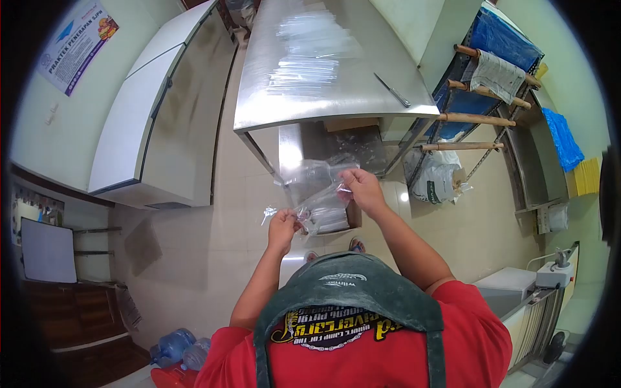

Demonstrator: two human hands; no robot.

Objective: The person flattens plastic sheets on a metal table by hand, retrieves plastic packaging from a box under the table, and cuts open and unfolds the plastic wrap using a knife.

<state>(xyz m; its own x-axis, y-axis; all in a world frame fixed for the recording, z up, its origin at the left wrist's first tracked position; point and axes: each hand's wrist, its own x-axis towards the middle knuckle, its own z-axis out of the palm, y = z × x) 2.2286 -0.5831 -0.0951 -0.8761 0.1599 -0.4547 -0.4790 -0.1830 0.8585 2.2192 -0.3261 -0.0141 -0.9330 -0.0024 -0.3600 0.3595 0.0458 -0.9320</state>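
Note:
Between my two hands a clear plastic bag (321, 196) is stretched out, in front of the steel table. My left hand (283, 229) pinches its lower left end. My right hand (364, 190) grips the upper right part, with the fingers closed. Beneath the bag, on the floor, stands a cardboard box (353, 220) with more clear plastic in it. On the table top (259, 107) lie several flat clear plastic bags (304, 76) in loose stacks. To the right of them a knife (392, 90) rests near the table edge.
A white chest freezer (174, 123) stands at the left. To the right is a rack with wooden rollers (479, 119) and a cloth (498, 74). A white sack (435, 174) sits on the floor below it. Water jugs (173, 346) stand at the lower left.

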